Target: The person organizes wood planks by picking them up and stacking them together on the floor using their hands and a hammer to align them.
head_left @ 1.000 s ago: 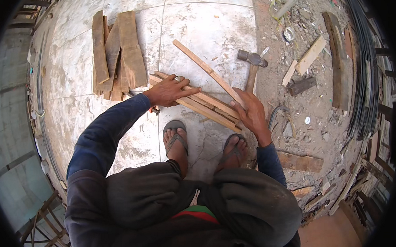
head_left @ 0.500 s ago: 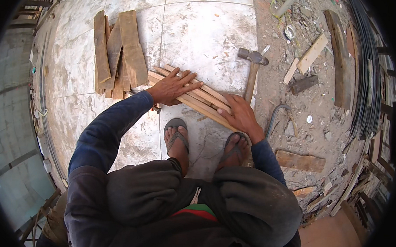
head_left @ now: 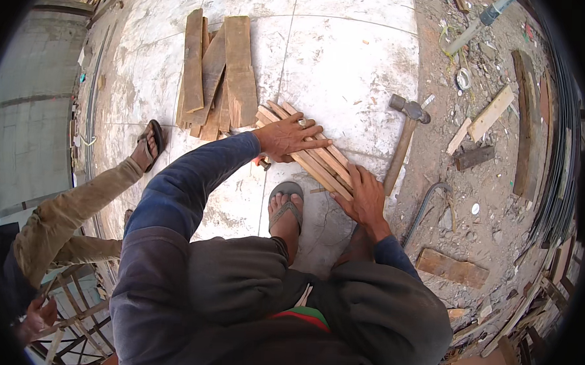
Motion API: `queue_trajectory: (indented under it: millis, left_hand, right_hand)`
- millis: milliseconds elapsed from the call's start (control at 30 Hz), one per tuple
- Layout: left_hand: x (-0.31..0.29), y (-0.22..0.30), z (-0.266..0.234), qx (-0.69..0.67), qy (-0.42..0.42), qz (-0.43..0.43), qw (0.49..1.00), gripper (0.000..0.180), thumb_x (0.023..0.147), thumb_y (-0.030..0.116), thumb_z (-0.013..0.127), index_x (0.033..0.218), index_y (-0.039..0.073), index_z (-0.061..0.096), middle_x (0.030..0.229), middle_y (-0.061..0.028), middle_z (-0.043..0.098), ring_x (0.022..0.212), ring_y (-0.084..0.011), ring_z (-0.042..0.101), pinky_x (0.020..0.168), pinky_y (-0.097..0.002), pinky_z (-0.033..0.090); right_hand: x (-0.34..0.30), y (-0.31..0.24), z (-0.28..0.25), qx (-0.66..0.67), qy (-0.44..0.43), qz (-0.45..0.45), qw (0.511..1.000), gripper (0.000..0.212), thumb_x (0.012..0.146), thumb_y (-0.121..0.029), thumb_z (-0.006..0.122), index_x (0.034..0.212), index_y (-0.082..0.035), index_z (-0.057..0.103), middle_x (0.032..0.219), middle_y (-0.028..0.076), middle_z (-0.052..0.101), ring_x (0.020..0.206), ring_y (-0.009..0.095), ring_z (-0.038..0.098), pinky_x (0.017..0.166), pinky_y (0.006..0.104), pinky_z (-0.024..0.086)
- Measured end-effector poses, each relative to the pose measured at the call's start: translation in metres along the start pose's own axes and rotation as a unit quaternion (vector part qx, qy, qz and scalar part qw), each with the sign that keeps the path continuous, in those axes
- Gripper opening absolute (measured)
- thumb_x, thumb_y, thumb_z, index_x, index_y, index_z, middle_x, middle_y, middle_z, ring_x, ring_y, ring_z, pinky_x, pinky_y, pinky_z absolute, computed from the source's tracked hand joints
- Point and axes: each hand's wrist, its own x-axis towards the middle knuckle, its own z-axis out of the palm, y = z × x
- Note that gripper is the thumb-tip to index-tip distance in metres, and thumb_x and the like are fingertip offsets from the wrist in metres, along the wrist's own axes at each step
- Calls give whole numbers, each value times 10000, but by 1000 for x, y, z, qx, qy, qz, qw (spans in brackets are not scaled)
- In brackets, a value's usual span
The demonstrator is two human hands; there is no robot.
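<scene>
A bundle of several narrow wooden strips (head_left: pixel 321 163) lies slantwise just in front of my feet, held low at the floor. My left hand (head_left: pixel 291 137) reaches over its upper left part, fingers across the top and thumb on the near side. The strips' far ends stick out past that hand unevenly. At the lower right end my right hand (head_left: pixel 365 197) is closed around the bundle, fingers on the far side and thumb on the near side. Close by on the right lies a hammer (head_left: pixel 404 132) with a wooden handle.
Weathered boards (head_left: pixel 240 72) are piled at the far left on the tiles. A small red-and-dark object (head_left: pixel 263 162) shows beside my left wrist. Rubble, wood scraps (head_left: pixel 491 113) and a bent metal bar (head_left: pixel 424 208) lie right. Another person's sandalled foot (head_left: pixel 150 145) is at left.
The view has shifted, so the scene sits farther right. Another person has come into sight at the left. My right hand has closed more squarely around the bundle's end.
</scene>
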Motion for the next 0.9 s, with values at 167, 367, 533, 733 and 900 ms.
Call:
queue_trajectory:
  millis: [167,367,533,733,900]
  left_hand:
    - [-1,2,-5,17,-15,-27,999,1268,661,472,873,1592,270,36,1589,-145,262,1426,-322,341,1132,-549,296]
    - [-3,9,-3,54,21,-27,998,1064,794,410,788,1583,303,82,1583,-133,270,1430,-316,328,1149,-604,278]
    - [-10,15,16,84,95,-12,992,872,882,283,676,1572,323,145,1429,-136,427,1327,-282,438,1133,-571,292]
    - [-8,12,7,106,111,23,988,722,912,225,617,1535,281,255,1271,-114,497,1196,-251,515,1062,-531,356]
    - [-11,9,12,112,65,14,992,742,898,265,646,1534,280,264,1285,-108,490,1191,-246,518,1052,-520,368]
  right_hand:
    - [13,-3,-10,41,-47,44,997,837,779,-514,740,1394,-15,469,1218,176,585,1110,364,556,917,478,457]
    - [16,12,-10,77,-163,161,970,805,764,-540,763,1271,40,530,1074,238,577,976,388,592,843,460,489]
    - [6,-5,-9,123,-146,186,964,814,713,-522,824,1237,28,531,1038,236,609,965,368,618,824,437,506]
    - [-8,0,10,295,-154,275,902,702,813,-500,752,1257,9,562,1172,255,647,997,327,665,856,394,511]
    - [-3,9,-1,353,-46,277,892,522,930,-368,671,1253,33,587,1201,226,609,1068,295,623,861,371,501]
